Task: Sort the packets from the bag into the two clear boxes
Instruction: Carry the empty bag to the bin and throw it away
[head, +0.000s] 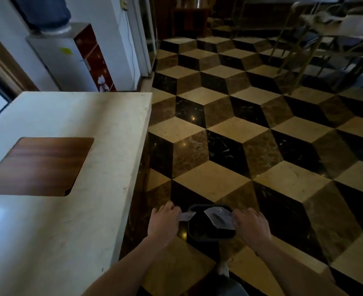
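On the left, the pale stone counter (69,167) with its inset wood panel (37,165) ends in a straight edge; open cube-patterned marble floor (251,135) beyond. Down low, left hand (163,223) pinches a thin pale strip (187,216); a dark rounded bin (211,230) sits between; right hand (252,226) grips a crinkly clear packet (219,217) over it.

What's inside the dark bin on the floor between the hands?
The dark bin looks black inside; no contents can be made out. The right hand holds a clear packet over its opening, the left hand a small torn strip at its rim.
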`<state>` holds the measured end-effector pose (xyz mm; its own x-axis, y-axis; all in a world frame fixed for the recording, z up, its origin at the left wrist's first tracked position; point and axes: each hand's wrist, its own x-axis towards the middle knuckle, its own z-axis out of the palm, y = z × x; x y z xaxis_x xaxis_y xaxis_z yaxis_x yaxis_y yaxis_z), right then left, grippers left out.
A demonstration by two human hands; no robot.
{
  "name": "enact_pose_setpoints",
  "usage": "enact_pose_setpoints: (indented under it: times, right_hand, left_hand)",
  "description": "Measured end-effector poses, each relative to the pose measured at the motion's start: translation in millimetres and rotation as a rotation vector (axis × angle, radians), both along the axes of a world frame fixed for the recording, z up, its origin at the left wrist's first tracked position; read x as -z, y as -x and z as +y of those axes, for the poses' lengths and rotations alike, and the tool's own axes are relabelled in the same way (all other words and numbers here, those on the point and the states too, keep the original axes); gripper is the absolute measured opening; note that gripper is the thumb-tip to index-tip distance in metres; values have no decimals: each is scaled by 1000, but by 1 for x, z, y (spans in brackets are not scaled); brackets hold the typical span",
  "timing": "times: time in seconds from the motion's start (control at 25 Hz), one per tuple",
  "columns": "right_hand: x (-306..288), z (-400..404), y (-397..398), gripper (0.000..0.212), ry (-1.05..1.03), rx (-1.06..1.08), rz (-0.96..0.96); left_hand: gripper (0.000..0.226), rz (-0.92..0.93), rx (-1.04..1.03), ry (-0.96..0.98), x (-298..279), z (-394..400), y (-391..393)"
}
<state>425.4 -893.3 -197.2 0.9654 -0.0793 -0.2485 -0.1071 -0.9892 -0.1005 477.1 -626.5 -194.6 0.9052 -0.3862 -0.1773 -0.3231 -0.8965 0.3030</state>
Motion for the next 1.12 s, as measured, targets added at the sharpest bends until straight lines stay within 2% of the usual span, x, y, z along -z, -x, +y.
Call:
enact_pose_setpoints:
  times: [0.36, 0.56, 0.72, 0.88, 1.12]
  right_hand:
    - [42, -94, -47, 18, -84, 14, 33]
    - [98, -108, -69, 20, -134, -5, 115]
    - [149, -105, -84, 13, -136, 20, 188]
    - [217, -101, -108, 20, -85, -34, 238]
    - [353, -87, -135, 14, -99, -160, 330]
  left_hand:
    - [6, 158, -13, -53, 49, -94, -54]
    - [16, 240, -46, -39, 104, -112, -80]
    - [26, 277, -96, -7, 162, -117, -99]
    - [22, 341, -88, -17, 233, -121, -114]
    - [25, 472, -139, 4, 366, -139, -126]
